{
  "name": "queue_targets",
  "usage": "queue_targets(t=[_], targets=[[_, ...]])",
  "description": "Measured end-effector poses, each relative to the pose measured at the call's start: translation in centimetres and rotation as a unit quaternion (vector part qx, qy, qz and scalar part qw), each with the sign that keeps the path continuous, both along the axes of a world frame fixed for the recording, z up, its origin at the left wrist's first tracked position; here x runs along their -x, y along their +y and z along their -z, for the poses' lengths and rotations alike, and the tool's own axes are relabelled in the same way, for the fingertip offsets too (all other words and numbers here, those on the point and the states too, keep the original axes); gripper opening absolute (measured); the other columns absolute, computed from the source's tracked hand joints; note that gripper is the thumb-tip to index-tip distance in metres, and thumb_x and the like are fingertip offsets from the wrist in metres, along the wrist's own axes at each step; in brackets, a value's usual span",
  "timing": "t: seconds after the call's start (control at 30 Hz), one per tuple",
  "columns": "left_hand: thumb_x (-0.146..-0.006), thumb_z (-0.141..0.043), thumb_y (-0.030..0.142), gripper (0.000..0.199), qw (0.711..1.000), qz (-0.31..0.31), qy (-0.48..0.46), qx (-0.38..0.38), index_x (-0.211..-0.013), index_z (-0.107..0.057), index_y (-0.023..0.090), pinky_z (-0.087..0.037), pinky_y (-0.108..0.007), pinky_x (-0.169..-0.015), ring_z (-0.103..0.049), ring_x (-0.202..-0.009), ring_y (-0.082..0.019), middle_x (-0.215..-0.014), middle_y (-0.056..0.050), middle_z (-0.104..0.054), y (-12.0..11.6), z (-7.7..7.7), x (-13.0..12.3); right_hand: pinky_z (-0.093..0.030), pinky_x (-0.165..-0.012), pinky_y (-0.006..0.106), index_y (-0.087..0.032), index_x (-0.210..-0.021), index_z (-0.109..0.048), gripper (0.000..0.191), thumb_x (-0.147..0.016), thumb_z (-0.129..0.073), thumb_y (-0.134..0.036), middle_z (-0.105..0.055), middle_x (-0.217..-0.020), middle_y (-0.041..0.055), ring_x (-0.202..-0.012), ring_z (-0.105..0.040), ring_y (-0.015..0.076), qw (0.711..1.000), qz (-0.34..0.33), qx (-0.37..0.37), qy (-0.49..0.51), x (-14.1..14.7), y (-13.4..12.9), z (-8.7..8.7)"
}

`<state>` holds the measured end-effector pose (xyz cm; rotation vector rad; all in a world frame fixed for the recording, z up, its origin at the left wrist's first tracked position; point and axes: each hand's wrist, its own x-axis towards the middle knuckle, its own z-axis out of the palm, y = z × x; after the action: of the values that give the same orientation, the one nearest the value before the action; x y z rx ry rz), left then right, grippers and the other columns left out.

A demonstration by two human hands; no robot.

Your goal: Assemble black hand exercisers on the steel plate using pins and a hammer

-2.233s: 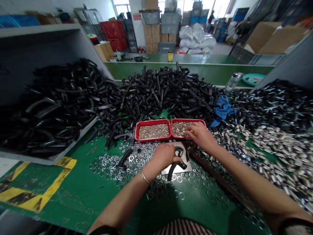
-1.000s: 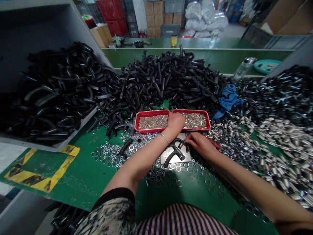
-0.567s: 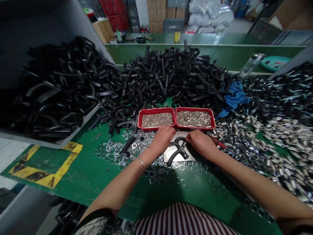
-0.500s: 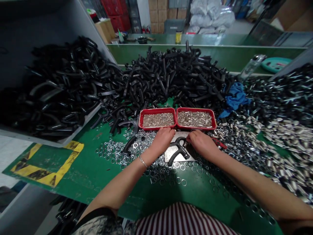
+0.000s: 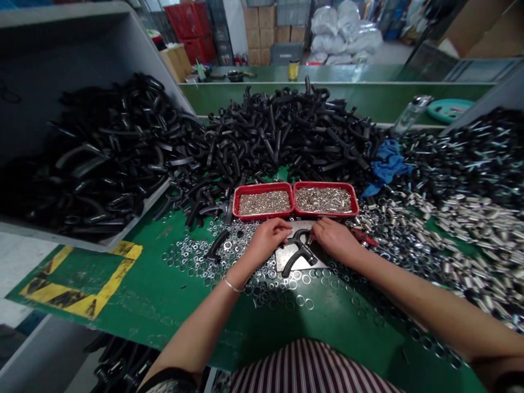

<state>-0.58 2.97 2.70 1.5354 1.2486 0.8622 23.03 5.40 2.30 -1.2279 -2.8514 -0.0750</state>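
Observation:
A black curved plastic part (image 5: 298, 258), forked at its upper end, lies on a bright metal plate (image 5: 281, 261) between my hands. My left hand (image 5: 266, 238) is at the part's upper left, thumb and fingers curled together; anything between the fingertips is too small to make out. Close against the part's upper right side, my right hand (image 5: 333, 238) has its fingers pinched, and its fingertips hide what they hold. Just behind my hands stand two red trays, the left tray (image 5: 264, 217) with tiny metal pieces and the right tray (image 5: 355, 203) with small metal pins.
Loose washers and rings (image 5: 192, 256) surround the plate. Another black part (image 5: 216, 244) lies left. Black parts (image 5: 282, 131) are heaped behind the trays, beside a grey bin (image 5: 158, 65). Right are a blue cloth (image 5: 387, 164), red-handled tool (image 5: 364, 237) and metal sleeves (image 5: 470, 229).
My left hand has drawn back from the left tray's front edge toward the black part. My right fingertips have shifted slightly left, nearer the part. The view has tilted a little.

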Motion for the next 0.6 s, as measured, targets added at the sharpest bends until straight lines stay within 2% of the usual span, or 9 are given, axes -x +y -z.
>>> queue_targets(t=[0.1,0.17,0.23,0.3,0.4,0.5,0.6], targets=[[-0.089,-0.065,0.029,0.011,1.000,-0.005,0.016,0.004,-0.091,-0.062,0.019,-0.051,-0.029,-0.065,-0.062,-0.067,-0.014,-0.076,0.000,-0.066,-0.8,0.0,-1.1,-0.048,-0.082,0.041,-0.015,-0.093,-0.066,0.019,-0.098,-0.050,-0.024,-0.068,-0.090,0.0128,-0.090,-0.059,0.0278,0.996,0.003,0.045,0.073,-1.0,-0.1,-0.9],[-0.091,-0.066,0.030,0.014,0.995,-0.006,0.088,-0.057,-0.083,-0.062,0.019,-0.051,-0.032,-0.074,-0.062,-0.077,-0.016,-0.081,-0.001,-0.065,-1.0,0.4,-1.9,-0.048,-0.084,0.041,-0.016,-0.101,-0.064,0.019,-0.098,-0.050,-0.028,-0.066,-0.101,0.0148,-0.098,-0.058,0.0291,0.992,0.043,0.036,0.116,-2.6,-1.2,-1.5],[-0.092,-0.066,0.030,0.017,0.979,-0.003,0.163,-0.124,-0.081,-0.062,0.018,-0.048,-0.036,-0.086,-0.060,-0.090,-0.019,-0.088,-0.003,-0.064,-1.2,1.0,-2.5,-0.049,-0.081,0.041,-0.015,-0.105,-0.061,0.023,-0.099,-0.048,-0.034,-0.064,-0.104,0.0166,-0.096,-0.059,0.0300,0.988,0.100,0.017,0.120,-4.8,-2.9,-1.7],[-0.093,-0.066,0.030,0.016,0.964,0.001,0.216,-0.157,-0.083,-0.062,0.017,-0.045,-0.038,-0.094,-0.058,-0.096,-0.020,-0.092,-0.004,-0.063,-1.2,1.6,-2.9,-0.048,-0.076,0.041,-0.016,-0.099,-0.059,0.027,-0.099,-0.046,-0.039,-0.064,-0.098,0.0171,-0.088,-0.059,0.0298,0.987,0.134,0.015,0.089,-6.8,-4.9,-1.4],[-0.094,-0.064,0.030,0.016,0.950,0.005,0.263,-0.170,-0.086,-0.060,0.017,-0.043,-0.038,-0.095,-0.057,-0.097,-0.020,-0.093,-0.004,-0.062,-1.3,1.9,-3.4,-0.048,-0.075,0.043,-0.016,-0.091,-0.058,0.028,-0.098,-0.048,-0.042,-0.063,-0.091,0.0171,-0.084,-0.059,0.0303,0.990,0.133,0.029,0.046,-8.5,-7.1,-0.1],[-0.096,-0.062,0.030,0.016,0.936,0.004,0.302,-0.183,-0.087,-0.060,0.017,-0.043,-0.037,-0.093,-0.056,-0.096,-0.021,-0.094,-0.005,-0.061,-1.5,1.8,-3.8,-0.049,-0.080,0.046,-0.016,-0.087,-0.058,0.025,-0.097,-0.048,-0.036,-0.063,-0.086,0.0170,-0.086,-0.058,0.0319,0.990,0.131,0.030,0.043,-8.7,-7.8,1.0],[-0.097,-0.058,0.030,0.017,0.917,0.008,0.339,-0.208,-0.090,-0.061,0.015,-0.043,-0.038,-0.092,-0.056,-0.097,-0.022,-0.095,-0.006,-0.061,-1.8,1.8,-4.0,-0.049,-0.084,0.048,-0.017,-0.085,-0.056,0.023,-0.097,-0.044,-0.032,-0.062,-0.088,0.0183,-0.091,-0.058,0.0328,0.987,0.146,0.013,0.064,-8.7,-7.5,1.3]])
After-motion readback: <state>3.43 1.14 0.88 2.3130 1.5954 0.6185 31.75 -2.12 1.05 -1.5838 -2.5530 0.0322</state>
